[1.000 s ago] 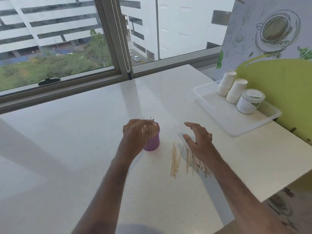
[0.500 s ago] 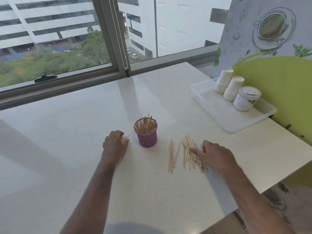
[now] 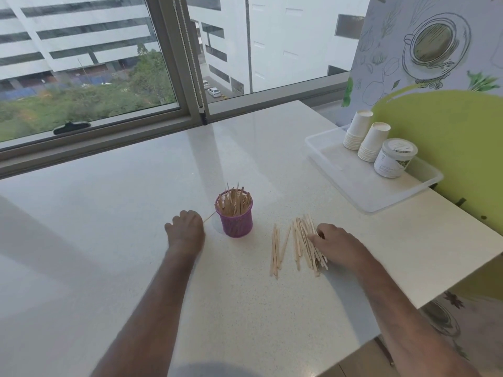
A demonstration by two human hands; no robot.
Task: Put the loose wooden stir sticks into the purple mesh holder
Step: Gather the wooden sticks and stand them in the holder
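The purple mesh holder (image 3: 236,216) stands upright in the middle of the white table, packed with several wooden stir sticks. Just left of it, my left hand (image 3: 185,230) rests on the table with curled fingers and pinches one thin stick (image 3: 208,218) that points toward the holder. To the right of the holder lies a spread pile of loose stir sticks (image 3: 304,242). My right hand (image 3: 336,242) is on the pile's right side, its fingers curled onto the sticks. A few sticks (image 3: 275,248) lie apart on the pile's left.
A clear plastic tray (image 3: 353,183) at the right rear holds two stacks of paper cups (image 3: 364,138) and a lidded tub (image 3: 394,157). The window frame (image 3: 109,142) runs along the far edge. The table's right edge (image 3: 441,289) drops off beside a green wall.
My left hand left the holder's rim and came down to the table on its left, a stick in its fingers. My right hand lowered onto the loose pile.
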